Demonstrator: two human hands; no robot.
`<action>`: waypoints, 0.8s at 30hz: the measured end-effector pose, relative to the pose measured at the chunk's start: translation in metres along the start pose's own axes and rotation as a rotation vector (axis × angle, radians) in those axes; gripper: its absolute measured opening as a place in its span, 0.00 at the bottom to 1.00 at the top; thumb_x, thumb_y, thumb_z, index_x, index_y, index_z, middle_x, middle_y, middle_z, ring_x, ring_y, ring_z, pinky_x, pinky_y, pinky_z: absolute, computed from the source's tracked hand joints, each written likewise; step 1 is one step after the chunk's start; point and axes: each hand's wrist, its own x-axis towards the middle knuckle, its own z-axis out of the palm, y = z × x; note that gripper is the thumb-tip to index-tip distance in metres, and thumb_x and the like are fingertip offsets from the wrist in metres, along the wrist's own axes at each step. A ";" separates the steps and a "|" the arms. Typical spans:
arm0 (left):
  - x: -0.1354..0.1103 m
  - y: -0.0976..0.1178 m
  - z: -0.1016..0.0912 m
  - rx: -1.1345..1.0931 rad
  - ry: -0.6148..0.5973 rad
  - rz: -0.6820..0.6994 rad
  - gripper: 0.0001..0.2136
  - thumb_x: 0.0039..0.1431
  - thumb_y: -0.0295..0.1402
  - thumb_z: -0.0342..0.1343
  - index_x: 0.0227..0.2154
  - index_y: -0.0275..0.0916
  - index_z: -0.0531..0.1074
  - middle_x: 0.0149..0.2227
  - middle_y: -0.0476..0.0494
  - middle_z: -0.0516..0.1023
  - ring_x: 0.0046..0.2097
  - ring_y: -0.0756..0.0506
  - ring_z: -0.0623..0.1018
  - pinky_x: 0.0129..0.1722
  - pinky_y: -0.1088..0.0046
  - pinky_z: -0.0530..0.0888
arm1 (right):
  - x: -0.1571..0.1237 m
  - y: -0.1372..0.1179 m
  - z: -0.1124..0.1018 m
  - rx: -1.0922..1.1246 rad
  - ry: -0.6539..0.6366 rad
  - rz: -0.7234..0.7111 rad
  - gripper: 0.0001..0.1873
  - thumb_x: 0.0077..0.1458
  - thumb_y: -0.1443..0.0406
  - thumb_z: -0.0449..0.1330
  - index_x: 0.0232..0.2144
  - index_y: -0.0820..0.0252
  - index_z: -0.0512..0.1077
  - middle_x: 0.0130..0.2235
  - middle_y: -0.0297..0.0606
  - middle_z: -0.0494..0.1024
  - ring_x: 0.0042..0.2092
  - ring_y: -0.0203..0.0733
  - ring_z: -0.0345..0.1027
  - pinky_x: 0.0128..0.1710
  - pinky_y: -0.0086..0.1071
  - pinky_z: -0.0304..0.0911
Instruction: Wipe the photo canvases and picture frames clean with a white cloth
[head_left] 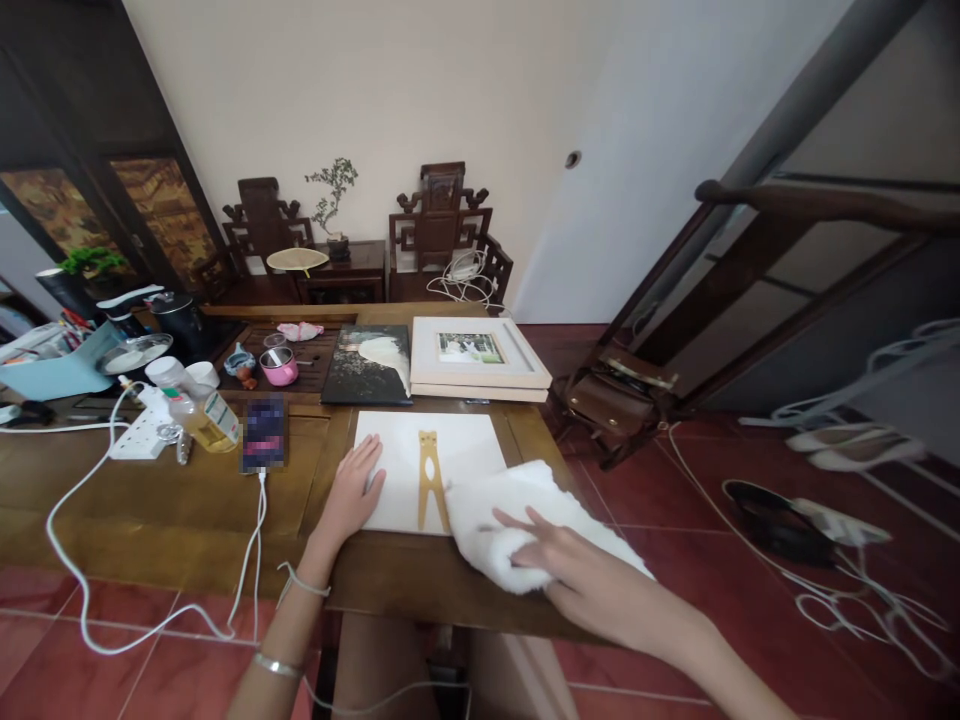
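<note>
A white panel (465, 445) with a tan cat-shaped figure (429, 480) lies flat on the wooden table (150, 500). My left hand (352, 492) rests open and flat on the panel's left edge, fingers spread. My right hand (559, 560) presses on a white cloth (517, 510) that covers the panel's lower right corner; its fingers lie stretched over the cloth.
Behind the panel lie a dark picture (369, 365) and white framed pictures (478, 358). On the left sit a phone (264, 432) with a white cable, a power strip (142, 432), bottles, a pink pot (279, 366) and a tea tray. Chairs stand behind; cables and shoes lie on the red floor at right.
</note>
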 end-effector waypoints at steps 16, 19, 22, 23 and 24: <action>0.001 -0.002 -0.003 -0.036 0.028 -0.014 0.20 0.61 0.34 0.47 0.57 0.42 0.63 0.60 0.41 0.64 0.63 0.42 0.61 0.61 0.54 0.60 | 0.118 0.062 -0.036 -0.136 0.306 0.046 0.27 0.42 0.76 0.46 0.43 0.63 0.74 0.44 0.44 0.77 0.49 0.51 0.68 0.51 0.38 0.59; 0.001 -0.001 -0.002 -0.032 0.025 -0.012 0.20 0.62 0.34 0.47 0.57 0.42 0.63 0.60 0.40 0.63 0.63 0.43 0.61 0.61 0.55 0.60 | 0.082 0.043 -0.021 -0.107 0.235 0.033 0.27 0.41 0.77 0.46 0.42 0.62 0.74 0.44 0.43 0.77 0.54 0.51 0.64 0.56 0.41 0.53; 0.001 -0.001 -0.001 -0.019 0.023 -0.013 0.20 0.62 0.33 0.47 0.57 0.41 0.63 0.61 0.39 0.63 0.63 0.42 0.61 0.61 0.55 0.60 | 0.035 0.019 -0.007 -0.027 0.115 0.005 0.28 0.41 0.77 0.46 0.41 0.58 0.74 0.49 0.40 0.75 0.60 0.47 0.57 0.61 0.41 0.47; 0.001 0.000 -0.001 -0.017 0.024 -0.012 0.20 0.62 0.33 0.47 0.57 0.41 0.63 0.61 0.39 0.63 0.63 0.42 0.61 0.61 0.54 0.60 | 0.020 0.012 -0.004 0.008 0.078 -0.003 0.28 0.40 0.77 0.46 0.40 0.56 0.74 0.52 0.38 0.73 0.61 0.45 0.54 0.61 0.40 0.48; 0.001 0.000 -0.001 -0.016 0.026 -0.010 0.20 0.62 0.33 0.47 0.57 0.41 0.63 0.61 0.40 0.63 0.63 0.42 0.61 0.61 0.54 0.59 | 0.008 0.008 -0.002 0.037 0.045 -0.007 0.27 0.40 0.77 0.46 0.40 0.54 0.74 0.55 0.36 0.70 0.62 0.44 0.52 0.60 0.39 0.49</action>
